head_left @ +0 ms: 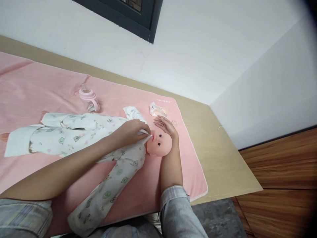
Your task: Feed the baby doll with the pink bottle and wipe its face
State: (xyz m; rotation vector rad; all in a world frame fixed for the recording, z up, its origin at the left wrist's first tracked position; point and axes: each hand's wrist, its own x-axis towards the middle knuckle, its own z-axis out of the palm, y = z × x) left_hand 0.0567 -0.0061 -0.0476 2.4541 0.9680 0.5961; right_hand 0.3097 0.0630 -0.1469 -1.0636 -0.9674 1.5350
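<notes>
A baby doll lies on its back with its head toward the right. It wears a white romper printed with small animals, and the sleeves stretch out to both sides. My left hand is closed, pinching the romper's white collar and drawing it up to a point by the doll's mouth. Beside the far side of the head, my right hand is open with its fingers extended. That forearm passes behind the crown of the head. Whether the right palm touches the doll, I cannot tell.
A pink baby bottle lies on the pink blanket, beyond the doll's legs. Near my right hand are a clear plastic packet and a small transparent item. The wooden table ends at the right, by wood-grained panels.
</notes>
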